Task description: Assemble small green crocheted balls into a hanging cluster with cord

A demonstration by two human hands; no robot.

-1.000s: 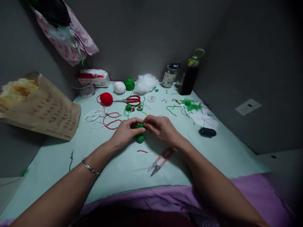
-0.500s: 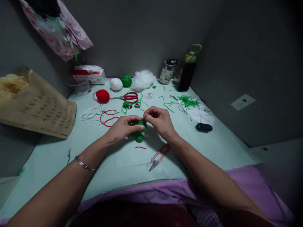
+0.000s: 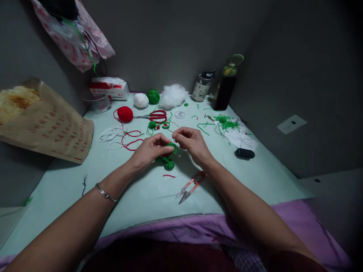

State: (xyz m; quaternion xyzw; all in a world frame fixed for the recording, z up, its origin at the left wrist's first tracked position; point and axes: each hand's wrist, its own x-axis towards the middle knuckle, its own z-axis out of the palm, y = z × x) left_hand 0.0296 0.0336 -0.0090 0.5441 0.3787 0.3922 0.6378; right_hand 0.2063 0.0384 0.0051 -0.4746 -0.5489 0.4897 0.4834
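Observation:
My left hand is closed on a green crocheted piece, which shows past the thumb and fingertips; the rest is hidden. Below it, a small green yarn ball shape and more green crochet lie at the fingers, perhaps joined to the piece. My right hand pinches a thin dark thread at the thumb and forefinger; a short strand runs down to the green piece. Whether a needle is in the pinch I cannot make out. Orange-handled thread snips lie open below my right wrist, near a short red yarn end.
Behind my hands lie red-handled scissors, a red yarn ball, a white ball, a green ball and white stuffing. Green scraps lie right. A paper bag stands left, a bottle back right.
My right fingers have drawn slightly away from the green piece, so a short strand shows between them. My left hand keeps its hold. The whole view has shifted slightly.

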